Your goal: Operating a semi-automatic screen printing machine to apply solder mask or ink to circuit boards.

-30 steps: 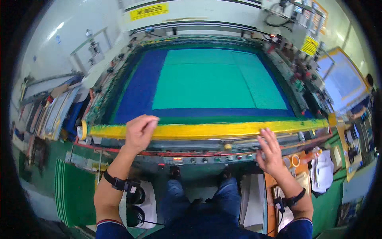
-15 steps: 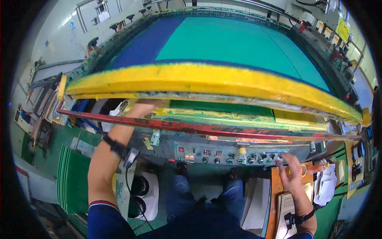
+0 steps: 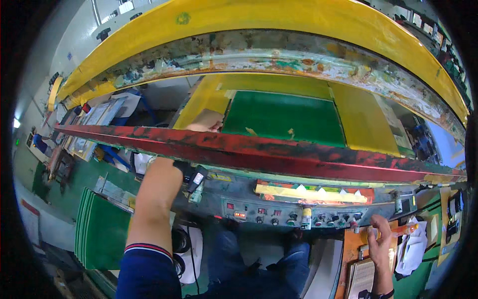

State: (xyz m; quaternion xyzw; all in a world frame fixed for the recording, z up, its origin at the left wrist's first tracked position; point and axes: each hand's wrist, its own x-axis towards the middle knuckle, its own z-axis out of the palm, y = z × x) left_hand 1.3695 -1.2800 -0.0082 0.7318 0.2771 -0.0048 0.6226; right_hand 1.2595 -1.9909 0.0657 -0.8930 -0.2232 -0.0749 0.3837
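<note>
My left hand [image 3: 205,121] reaches beneath the red bar [image 3: 249,149] to the left edge of a green sheet [image 3: 284,114] lying flat on the machine bed. Its fingers look curled in; the tips are partly hidden, so what they hold, if anything, does not show. The yellow-edged screen frame [image 3: 239,17] stands raised above the bed, its underside smeared with ink. To the right of the control panel [image 3: 274,213], my right hand [image 3: 380,241] hovers over a wooden table, fingers bent but apart, holding nothing. Its nearest control is the row of knobs.
Green sheets [image 3: 102,229] are stacked at left. A stack of brown sheets [image 3: 361,276] lies on the wooden table [image 3: 343,264], with white crumpled paper [image 3: 411,249] beside it. A small orange tray [image 3: 313,193] sits on the machine's front ledge. The red bar crosses over my left wrist.
The screen frame has swung up, baring the green sheet on the bed. My left arm has moved right and reaches farther under the bar. My right hand has come away from the knobs.
</note>
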